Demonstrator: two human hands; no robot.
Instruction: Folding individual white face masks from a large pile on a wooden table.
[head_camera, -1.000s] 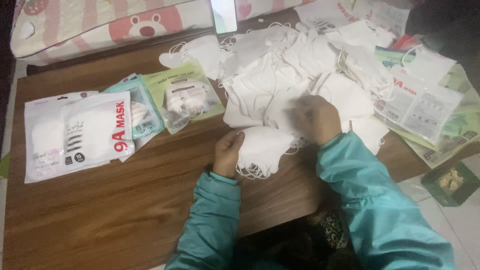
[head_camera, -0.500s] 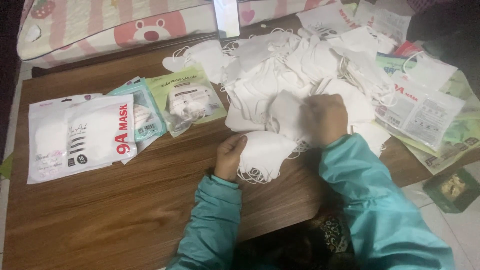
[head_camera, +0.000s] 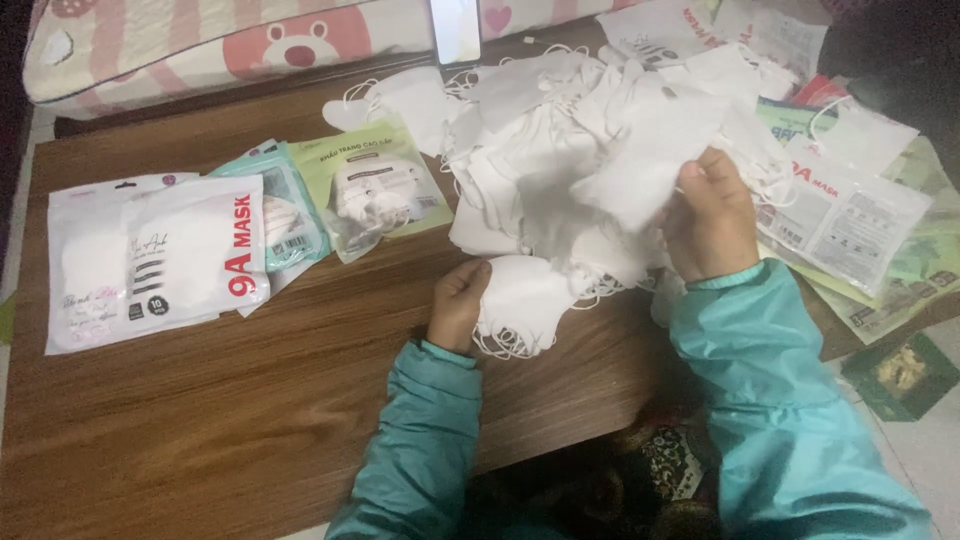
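Note:
A big heap of loose white face masks (head_camera: 560, 130) covers the far middle of the wooden table (head_camera: 200, 420). My right hand (head_camera: 708, 218) is lifted off the table and grips one white mask (head_camera: 650, 150) pulled up from the heap. My left hand (head_camera: 458, 305) rests near the table's front edge, holding a small stack of folded white masks (head_camera: 525, 300) with ear loops hanging out. Both sleeves are teal.
Sealed mask packets lie at the left: a white one (head_camera: 150, 260), a teal one (head_camera: 285, 215), a green one (head_camera: 375, 185). More packets (head_camera: 850, 215) pile up at the right. A pink striped cushion (head_camera: 200, 45) and an upright phone (head_camera: 455, 28) are behind.
My right hand has risen from the heap, lifting a single white mask with it. My left hand has stayed on the small stack.

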